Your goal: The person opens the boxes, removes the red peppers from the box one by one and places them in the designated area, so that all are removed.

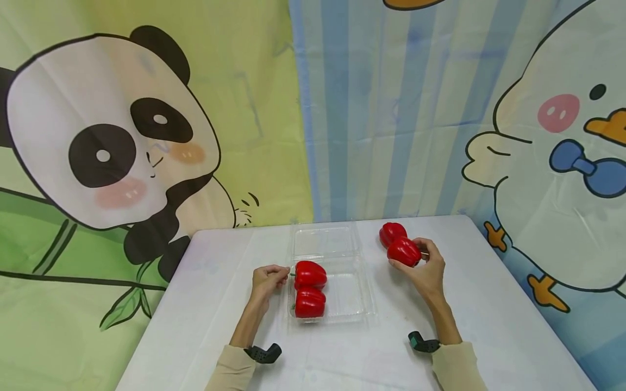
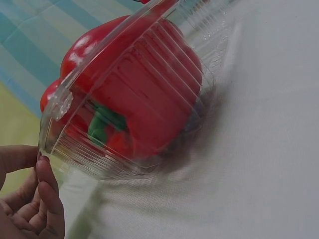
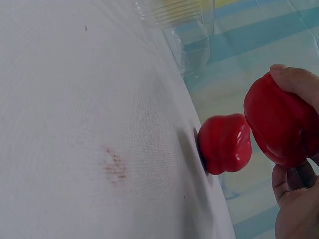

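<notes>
A clear plastic clamshell box (image 1: 344, 314) lies unfolded on the table, its lid (image 1: 325, 240) laid back toward the far edge. Two red bell peppers (image 1: 310, 302) sit side by side in the left half of its base. My left hand (image 1: 266, 281) pinches the rim at the box's left side, as the left wrist view shows up close beside a pepper's green stem (image 2: 99, 127). In my right hand (image 1: 429, 271) a red bell pepper (image 1: 404, 252) is held between thumb and fingers, right of the box. Behind it another red bell pepper (image 3: 225, 144) rests on the table.
The white table (image 1: 381, 358) ends at a back edge just behind the lid and the far pepper. Printed cloth with a panda (image 1: 112, 152) and a white bird (image 1: 562, 217) hangs behind and beside it.
</notes>
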`<state>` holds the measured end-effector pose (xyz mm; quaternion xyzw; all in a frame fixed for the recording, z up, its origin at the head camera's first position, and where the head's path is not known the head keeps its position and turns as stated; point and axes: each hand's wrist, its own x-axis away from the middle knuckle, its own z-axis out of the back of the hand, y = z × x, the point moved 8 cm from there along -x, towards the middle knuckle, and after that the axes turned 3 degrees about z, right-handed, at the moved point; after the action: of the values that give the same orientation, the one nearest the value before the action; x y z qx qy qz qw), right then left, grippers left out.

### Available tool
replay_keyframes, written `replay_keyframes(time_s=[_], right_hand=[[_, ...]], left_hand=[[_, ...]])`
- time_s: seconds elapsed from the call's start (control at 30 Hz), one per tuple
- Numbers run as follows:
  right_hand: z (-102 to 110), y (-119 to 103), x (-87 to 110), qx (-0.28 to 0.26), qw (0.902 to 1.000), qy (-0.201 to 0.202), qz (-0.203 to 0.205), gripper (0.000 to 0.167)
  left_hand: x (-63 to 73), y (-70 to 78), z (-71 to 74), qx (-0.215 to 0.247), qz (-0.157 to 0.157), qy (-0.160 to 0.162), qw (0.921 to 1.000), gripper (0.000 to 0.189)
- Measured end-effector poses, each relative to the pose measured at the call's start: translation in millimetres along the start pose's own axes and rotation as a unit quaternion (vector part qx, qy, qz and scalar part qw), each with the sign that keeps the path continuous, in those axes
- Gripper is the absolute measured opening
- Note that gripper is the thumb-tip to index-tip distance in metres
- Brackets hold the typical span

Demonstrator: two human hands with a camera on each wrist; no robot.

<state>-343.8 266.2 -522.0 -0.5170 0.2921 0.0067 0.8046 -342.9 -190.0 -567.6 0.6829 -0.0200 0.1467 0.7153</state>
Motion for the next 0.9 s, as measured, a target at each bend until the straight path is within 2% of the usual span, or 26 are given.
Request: replay_keyframes(time_s=[0.3, 0.6, 0.9], right_hand=[[4, 2, -1.5, -0.003, 0.9999, 0.01, -0.005, 0.077], [8, 9, -1.2, -0.007, 0.9997, 0.021, -0.01, 0.076], [13, 15, -0.1, -0.012, 0.9995, 0.027, -0.012, 0.076]], left_hand=[[3.3, 2.6, 0.7, -0.002, -0.006, 0.003, 1.0, 0.025], [0.9, -0.1, 1.9, -0.011, 0.007, 0.006, 0.9999, 0.024], [4.0, 2.3, 1.3, -0.014, 0.002, 0.004, 0.9999, 0.025]])
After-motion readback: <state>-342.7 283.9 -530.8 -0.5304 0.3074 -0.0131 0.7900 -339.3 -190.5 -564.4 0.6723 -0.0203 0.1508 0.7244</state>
